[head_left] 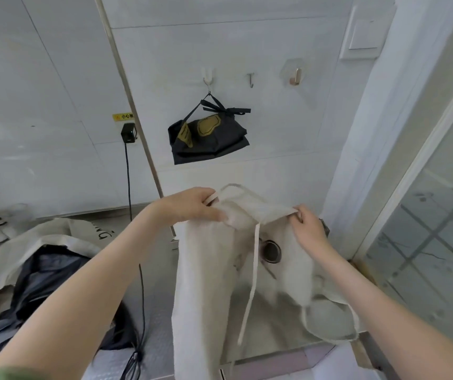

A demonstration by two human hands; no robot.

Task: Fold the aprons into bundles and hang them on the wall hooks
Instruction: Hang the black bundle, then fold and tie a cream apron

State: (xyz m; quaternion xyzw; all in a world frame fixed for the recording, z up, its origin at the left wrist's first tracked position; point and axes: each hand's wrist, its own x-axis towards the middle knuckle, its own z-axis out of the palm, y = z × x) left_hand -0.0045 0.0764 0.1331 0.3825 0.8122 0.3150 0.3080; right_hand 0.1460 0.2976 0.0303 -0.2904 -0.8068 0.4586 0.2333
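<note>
I hold a cream apron (206,270) up in front of me, hanging down over a steel sink. My left hand (192,205) grips its top left edge and a strap. My right hand (306,223) pinches the top right edge. A thin cream strap (251,283) dangles down the middle. On the wall ahead, a dark folded apron bundle (209,138) with yellow patches hangs by its tied strap from the left hook (208,76). A bare middle hook (251,79) and a bare right hook (295,76) are beside it.
Another cream apron (28,245) and a dark apron (44,283) lie heaped on the steel counter at the left. A black cable (129,187) runs down from a wall plug (128,133). The sink drain (270,250) shows behind the cloth. A glass door (425,242) stands at the right.
</note>
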